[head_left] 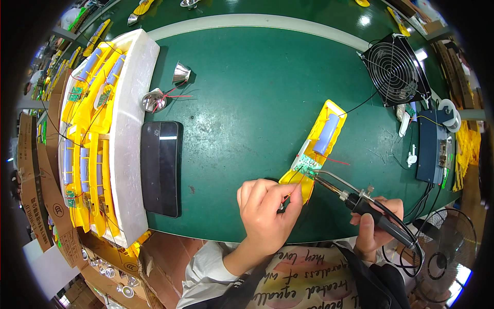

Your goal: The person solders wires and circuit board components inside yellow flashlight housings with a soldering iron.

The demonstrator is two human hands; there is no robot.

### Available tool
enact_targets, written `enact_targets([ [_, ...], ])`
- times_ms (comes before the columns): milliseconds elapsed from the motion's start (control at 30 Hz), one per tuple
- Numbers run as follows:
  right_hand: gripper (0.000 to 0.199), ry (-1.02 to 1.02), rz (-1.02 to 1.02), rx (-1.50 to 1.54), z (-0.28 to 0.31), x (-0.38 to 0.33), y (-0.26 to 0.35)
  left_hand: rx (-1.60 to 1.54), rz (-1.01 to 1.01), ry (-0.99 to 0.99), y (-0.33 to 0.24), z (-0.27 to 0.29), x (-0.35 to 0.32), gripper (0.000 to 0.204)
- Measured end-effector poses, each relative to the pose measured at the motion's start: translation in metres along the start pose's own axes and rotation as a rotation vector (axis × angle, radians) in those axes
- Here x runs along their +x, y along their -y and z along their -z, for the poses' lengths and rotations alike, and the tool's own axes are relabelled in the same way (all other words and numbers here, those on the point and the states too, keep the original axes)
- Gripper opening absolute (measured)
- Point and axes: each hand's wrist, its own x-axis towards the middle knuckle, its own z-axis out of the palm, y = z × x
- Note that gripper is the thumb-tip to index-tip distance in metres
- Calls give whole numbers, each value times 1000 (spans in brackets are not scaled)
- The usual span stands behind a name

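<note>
Over the worktop (231,103), my right grip (378,226) wraps the soldering iron (362,206), my left grip (270,208) pinches a thin wire (297,175), best kept steady at the circuit board (307,164).

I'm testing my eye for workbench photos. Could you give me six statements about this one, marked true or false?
1. The right hand holds the soldering iron. True.
2. The iron points toward the green board. True.
3. The phone lies right of the shell being worked on. False: the phone lies left of that shell.
4. The shell's battery is red. False: the battery is blue-violet.
5. The foam box holds several yellow shells. True.
6. The left hand lies flat with fingers spread. False: the left hand is curled, thumb and forefinger together near the shell's lower end.
</note>
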Motion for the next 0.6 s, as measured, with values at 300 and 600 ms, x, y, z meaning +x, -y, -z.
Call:
enact_targets([
  [300,26,-25,-24,19,2,-1,1,7,3,-4,0,-1,-1,14],
  [600,24,-5,-3,14,-3,3,0,23,-10,-10,1,-1,-1,13],
])
